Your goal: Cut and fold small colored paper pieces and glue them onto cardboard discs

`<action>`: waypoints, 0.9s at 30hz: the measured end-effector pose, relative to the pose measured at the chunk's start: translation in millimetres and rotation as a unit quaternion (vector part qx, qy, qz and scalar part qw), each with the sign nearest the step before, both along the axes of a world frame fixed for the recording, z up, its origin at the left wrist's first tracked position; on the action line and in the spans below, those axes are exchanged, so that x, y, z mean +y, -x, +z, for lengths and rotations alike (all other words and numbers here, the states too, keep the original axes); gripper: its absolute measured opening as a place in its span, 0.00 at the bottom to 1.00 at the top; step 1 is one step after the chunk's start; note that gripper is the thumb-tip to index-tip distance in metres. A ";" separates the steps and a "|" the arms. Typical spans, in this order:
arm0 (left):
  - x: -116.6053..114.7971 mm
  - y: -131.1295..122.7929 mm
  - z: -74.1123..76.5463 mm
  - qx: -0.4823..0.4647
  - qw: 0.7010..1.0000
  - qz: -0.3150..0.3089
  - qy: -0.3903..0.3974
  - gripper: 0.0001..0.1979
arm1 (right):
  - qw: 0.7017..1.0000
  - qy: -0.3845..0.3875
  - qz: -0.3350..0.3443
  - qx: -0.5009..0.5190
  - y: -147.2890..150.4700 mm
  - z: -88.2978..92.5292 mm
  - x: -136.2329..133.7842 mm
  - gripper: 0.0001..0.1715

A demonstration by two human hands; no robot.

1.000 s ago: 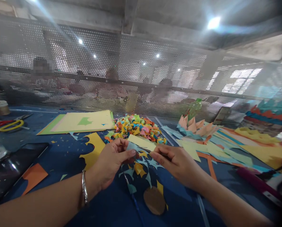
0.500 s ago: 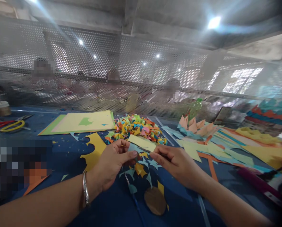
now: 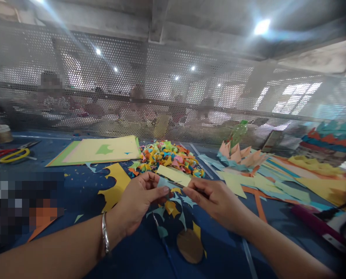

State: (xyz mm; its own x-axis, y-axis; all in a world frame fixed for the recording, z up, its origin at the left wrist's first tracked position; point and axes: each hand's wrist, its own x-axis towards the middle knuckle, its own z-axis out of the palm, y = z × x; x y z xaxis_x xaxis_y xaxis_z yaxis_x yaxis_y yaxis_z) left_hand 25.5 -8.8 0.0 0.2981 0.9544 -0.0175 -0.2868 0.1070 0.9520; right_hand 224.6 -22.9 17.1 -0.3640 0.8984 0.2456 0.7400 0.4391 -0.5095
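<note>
Near the middle of the view, my left hand [image 3: 143,197] pinches a small light blue paper piece [image 3: 163,182] between thumb and fingers. My right hand [image 3: 212,195] is closed just to its right, fingertips pressed together; what they hold is too small to make out. A pale yellow paper strip [image 3: 174,175] lies just beyond both hands. Below them are blue and yellow paper scraps [image 3: 171,208], a brown round disc [image 3: 189,246] and a thin blue-handled tool [image 3: 168,252]. A heap of colourful folded paper bits [image 3: 168,155] sits behind the hands.
Paper sheets [image 3: 103,150] are stacked at left, near yellow-handled scissors [image 3: 14,155] and a yellow cut-out [image 3: 117,184]. Peach folded points [image 3: 238,153], paper strips and a purple object [image 3: 315,223] lie at right. A perforated metal screen [image 3: 173,97] stands behind, people beyond it.
</note>
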 end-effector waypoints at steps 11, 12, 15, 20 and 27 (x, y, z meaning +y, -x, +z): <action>-1.8 0.1 -2.1 -0.003 1.000 -0.004 -0.005 0.14 | 1.000 -0.006 0.003 -0.006 -1.0 0.5 -1.3 0.20; -2.2 -0.2 -1.9 -0.003 1.000 -0.005 -0.003 0.14 | 1.000 -0.003 0.004 -0.006 -1.0 0.5 -1.2 0.20; -2.7 -1.1 -1.9 -0.007 1.000 -0.008 0.003 0.14 | 1.000 0.003 0.006 -0.007 -0.8 0.7 -1.1 0.20; -1.5 -1.0 -1.6 -0.011 1.000 -0.005 0.016 0.14 | 1.000 -0.003 0.005 -0.004 -0.3 0.9 -0.9 0.20; -2.9 0.6 4.2 -0.032 0.998 -0.021 0.052 0.12 | 1.000 0.000 0.011 0.003 -0.1 0.4 -0.4 0.20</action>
